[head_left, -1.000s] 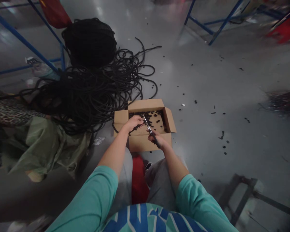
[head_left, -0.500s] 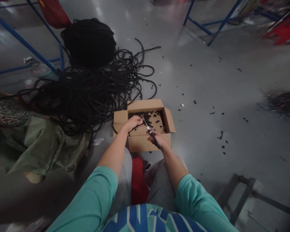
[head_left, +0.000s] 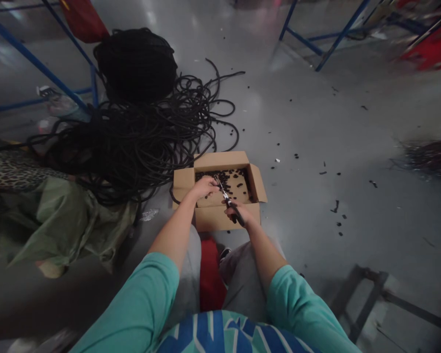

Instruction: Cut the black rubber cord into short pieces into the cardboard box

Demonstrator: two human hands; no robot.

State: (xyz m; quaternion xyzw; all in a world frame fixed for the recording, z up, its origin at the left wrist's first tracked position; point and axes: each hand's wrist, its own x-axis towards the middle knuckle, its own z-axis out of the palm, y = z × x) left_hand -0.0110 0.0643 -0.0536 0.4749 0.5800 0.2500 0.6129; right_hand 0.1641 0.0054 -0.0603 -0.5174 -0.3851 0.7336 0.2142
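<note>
My left hand [head_left: 205, 187] is closed in a pinch over the cardboard box [head_left: 220, 217], with its fingertips at the scissor blades. A black cord [head_left: 175, 200] runs over the box's left side toward that hand; the bit between the fingers is mostly hidden. My right hand [head_left: 241, 214] is wrapped round the black handles of a pair of scissors [head_left: 226, 197], whose metal blades point up and left to the left fingertips. Inside the box, many short black cord pieces [head_left: 228, 179] lie scattered on its cardboard bottom.
A tangled heap of black cord [head_left: 143, 139] and a large black coil [head_left: 135, 63] lie beyond the box, to the left. Green cloth [head_left: 66, 220] is at the left. Blue metal frames [head_left: 303, 38] stand farther back. Dark scraps [head_left: 336, 206] dot the grey floor [head_left: 371, 122] at right.
The scissor handles look a little farther apart in my right hand. Less of the cord shows below my left hand, which has barely moved.
</note>
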